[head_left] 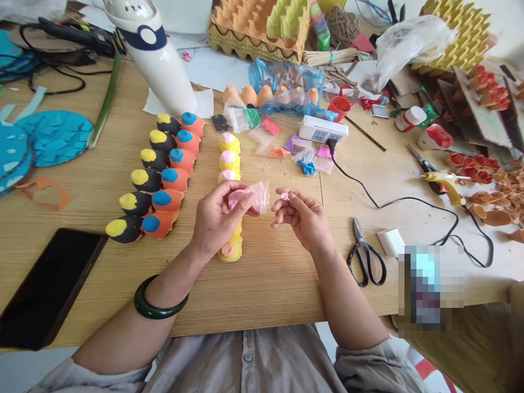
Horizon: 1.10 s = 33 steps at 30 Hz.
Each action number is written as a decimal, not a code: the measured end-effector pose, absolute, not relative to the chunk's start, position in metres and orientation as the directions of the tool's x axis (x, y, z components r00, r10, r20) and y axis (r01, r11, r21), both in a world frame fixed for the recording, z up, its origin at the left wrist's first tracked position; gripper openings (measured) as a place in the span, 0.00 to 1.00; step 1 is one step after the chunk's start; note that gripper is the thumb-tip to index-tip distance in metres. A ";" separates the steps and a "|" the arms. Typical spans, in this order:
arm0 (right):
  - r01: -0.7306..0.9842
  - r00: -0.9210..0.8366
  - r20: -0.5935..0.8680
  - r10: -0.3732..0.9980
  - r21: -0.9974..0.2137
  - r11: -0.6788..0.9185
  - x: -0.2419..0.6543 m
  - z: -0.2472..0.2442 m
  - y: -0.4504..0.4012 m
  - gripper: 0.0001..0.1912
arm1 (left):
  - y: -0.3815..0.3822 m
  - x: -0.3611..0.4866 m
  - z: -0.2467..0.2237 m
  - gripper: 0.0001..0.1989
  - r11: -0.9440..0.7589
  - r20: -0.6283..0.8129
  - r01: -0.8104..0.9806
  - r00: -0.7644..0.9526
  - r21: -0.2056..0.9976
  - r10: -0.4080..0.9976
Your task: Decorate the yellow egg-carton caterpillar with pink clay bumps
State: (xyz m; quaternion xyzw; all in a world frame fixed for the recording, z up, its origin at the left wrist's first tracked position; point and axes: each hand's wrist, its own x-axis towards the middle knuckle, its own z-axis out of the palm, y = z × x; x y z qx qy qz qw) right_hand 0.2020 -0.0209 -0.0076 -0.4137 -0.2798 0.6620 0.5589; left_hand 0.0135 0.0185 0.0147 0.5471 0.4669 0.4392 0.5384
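Two pinches over the table [266, 289]. L hand [216, 218], jade bangle [160, 299] on wrist, pinches a pink clay lump [239, 197] w/ a clear plastic bag [261, 196]. R hand [303, 221] pinches a tiny pink clay bit [284, 196] btwn fingertips. Row of yellow egg-carton cups w/ pink tops [229, 158] runs 12 to 6 o'clock, passing under L hand. At 10 o'clock, black-and-yellow cups [143, 180] just beside orange-and-blue cups [172, 185]. Power strip [323, 130] at 1 o'clock, glue gun [444, 185] at 3, scissors [365, 254] at 4, black phone [45, 289] at 8.
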 end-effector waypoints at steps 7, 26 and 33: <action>-0.438 0.009 -0.174 0.985 -0.886 -0.153 0.196 -0.003 -0.023 0.20 | 0.018 0.013 0.014 0.22 0.020 -0.025 0.033 0.176 0.999 0.984; 0.199 0.191 0.195 0.962 -0.967 0.156 0.179 -0.009 -0.039 0.06 | 0.014 0.012 0.014 0.19 0.048 -0.066 0.074 0.255 0.996 0.965; 0.295 0.230 0.291 0.928 -0.930 0.219 0.178 -0.009 -0.041 0.05 | 0.014 0.013 0.017 0.21 0.099 -0.098 0.010 0.286 0.995 0.953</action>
